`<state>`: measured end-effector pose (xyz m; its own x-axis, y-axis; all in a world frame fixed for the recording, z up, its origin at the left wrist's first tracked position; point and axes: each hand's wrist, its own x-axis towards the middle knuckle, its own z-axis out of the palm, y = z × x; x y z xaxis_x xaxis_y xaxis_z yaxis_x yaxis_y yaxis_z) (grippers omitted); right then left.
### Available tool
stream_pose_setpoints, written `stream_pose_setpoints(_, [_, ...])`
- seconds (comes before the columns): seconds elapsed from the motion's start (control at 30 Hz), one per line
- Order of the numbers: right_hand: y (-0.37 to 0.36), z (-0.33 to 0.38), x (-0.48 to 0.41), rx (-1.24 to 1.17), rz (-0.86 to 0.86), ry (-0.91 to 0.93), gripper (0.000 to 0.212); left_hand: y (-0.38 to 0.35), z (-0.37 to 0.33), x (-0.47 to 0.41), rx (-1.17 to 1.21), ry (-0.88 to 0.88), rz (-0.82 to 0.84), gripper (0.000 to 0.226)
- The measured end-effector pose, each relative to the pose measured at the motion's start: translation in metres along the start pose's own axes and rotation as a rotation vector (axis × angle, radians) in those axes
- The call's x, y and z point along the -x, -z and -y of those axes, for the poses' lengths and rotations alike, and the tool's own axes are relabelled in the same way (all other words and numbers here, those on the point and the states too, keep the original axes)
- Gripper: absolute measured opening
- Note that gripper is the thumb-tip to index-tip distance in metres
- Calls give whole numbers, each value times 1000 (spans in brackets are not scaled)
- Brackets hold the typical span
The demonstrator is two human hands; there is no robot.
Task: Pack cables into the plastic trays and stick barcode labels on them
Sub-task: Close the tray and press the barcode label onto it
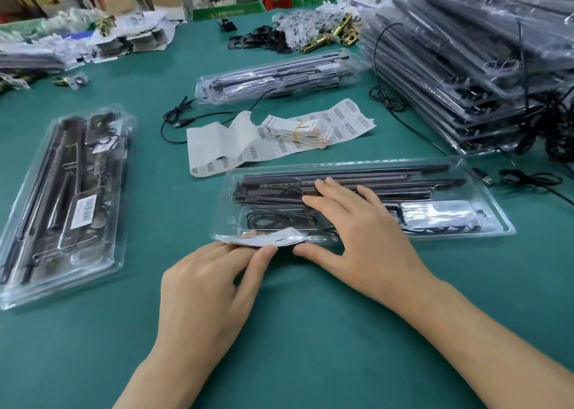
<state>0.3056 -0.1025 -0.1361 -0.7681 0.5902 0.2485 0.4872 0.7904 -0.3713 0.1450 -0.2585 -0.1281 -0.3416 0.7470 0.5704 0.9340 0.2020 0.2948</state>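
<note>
Hands are touching a tray [494, 222].
Right hand [366, 231] is pressing flat, spread; left hand [205, 287] is pinching perhaps a label [273, 237]; barcode sheets [348, 119] are lying behind.

table [279, 331] teal | trays [484, 222] clear | labels [341, 122] white, seemingly black-barcoded

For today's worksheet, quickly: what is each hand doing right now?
Left hand: pinches the barcode label.
Right hand: open, pressing flat on the plastic tray.
</note>
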Motion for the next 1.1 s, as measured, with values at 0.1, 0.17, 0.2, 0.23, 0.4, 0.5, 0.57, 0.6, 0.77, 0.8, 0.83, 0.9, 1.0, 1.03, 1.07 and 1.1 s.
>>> stream_pose_setpoints(0.1, [7, 5, 2, -59, -45, -25, 64, -2, -1, 1, -15, -21, -8, 43])
stream_pose_setpoints(0.17, [10, 13, 12, -132, -246, 4, 37, -3, 2, 4, -10, -68, 3, 40])
stream_pose_setpoints(0.2, [11, 20, 19, -185, -329, -27, 28, -3, 3, 5, -5, -92, 17, 39])
stream_pose_setpoints(0.23, [12, 28, 27, -300, -335, -123, 31, -3, 5, 6, 2, -109, 33, 38])
stream_pose_setpoints(0.4, [9, 70, 34, -1098, 147, -808, 39, 0, 13, 7, 35, -147, 79, 38])
stream_pose_setpoints(0.5, [11, 82, 19, -1310, 197, -929, 32, 3, 14, 6, 52, -188, 117, 32])
stream_pose_setpoints(0.57, [10, 89, 10, -1328, 196, -975, 28, 6, 16, 6, 61, -216, 167, 28])
stream_pose_setpoints(0.6, [9, 92, 7, -1328, 178, -992, 26, 8, 18, 6, 72, -224, 197, 28])
stream_pose_setpoints(0.77, [1, 103, 6, -1308, 45, -1053, 24, 15, 26, 7, 155, -240, 341, 31])
stream_pose_setpoints(0.8, [-1, 106, 7, -1301, 18, -1058, 23, 15, 27, 8, 172, -239, 363, 33])
stream_pose_setpoints(0.83, [-2, 107, 8, -1298, -7, -1063, 21, 16, 28, 8, 186, -235, 382, 34])
stream_pose_setpoints(0.9, [-4, 110, 7, -1306, -52, -1088, 19, 17, 31, 7, 200, -231, 419, 36])
stream_pose_setpoints(1.0, [-6, 116, 5, -1304, -90, -1114, 16, 19, 33, 7, 218, -250, 462, 38])
stream_pose_setpoints(1.03, [-7, 118, 4, -1305, -104, -1119, 16, 20, 33, 7, 226, -254, 465, 38])
stream_pose_setpoints(1.07, [-8, 119, 3, -1308, -119, -1125, 16, 21, 33, 7, 243, -248, 465, 38])
stream_pose_setpoints(1.1, [-8, 120, 3, -1312, -130, -1131, 16, 22, 34, 7, 269, -227, 461, 35])
